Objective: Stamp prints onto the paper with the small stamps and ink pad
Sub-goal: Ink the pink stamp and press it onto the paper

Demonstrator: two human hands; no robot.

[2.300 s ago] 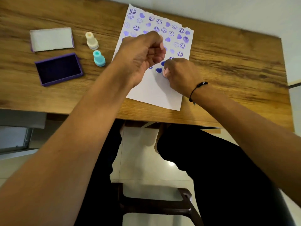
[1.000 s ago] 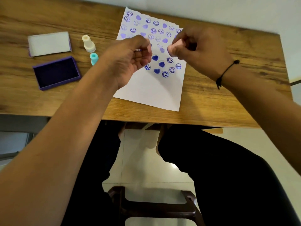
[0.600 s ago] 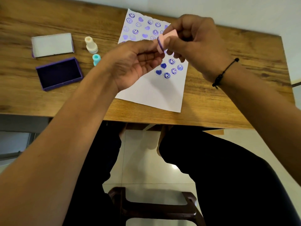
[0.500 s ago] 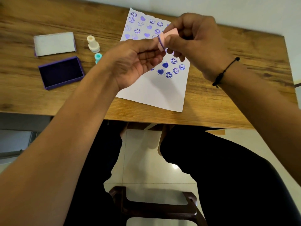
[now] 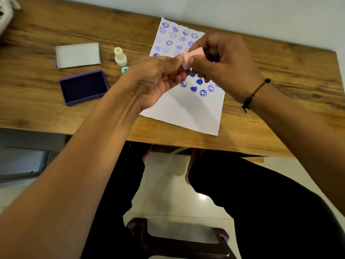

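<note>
A white paper (image 5: 188, 111) covered in purple smiley and heart prints lies on the wooden table (image 5: 280, 116). Above it my right hand (image 5: 224, 64) holds a small pink stamp (image 5: 192, 54) sideways, its inked face turned left. My left hand (image 5: 156, 79) meets it, fingertips touching the stamp's face end. The open purple ink pad (image 5: 84, 87) sits at the left, its white-lined lid (image 5: 77, 55) behind it. A cream stamp (image 5: 120, 56) stands upright between lid and paper. A teal stamp (image 5: 124, 69) peeks out beside my left hand, mostly hidden.
The table's front edge runs just below the paper. Under it I see my dark-trousered legs (image 5: 252, 202), a tiled floor and a dark stool frame (image 5: 179, 238). A white wall lies behind the table.
My right hand lifted the pink stamp off the paper and turned it sideways. My left hand came up to touch its face. New prints show in the lowest row.
</note>
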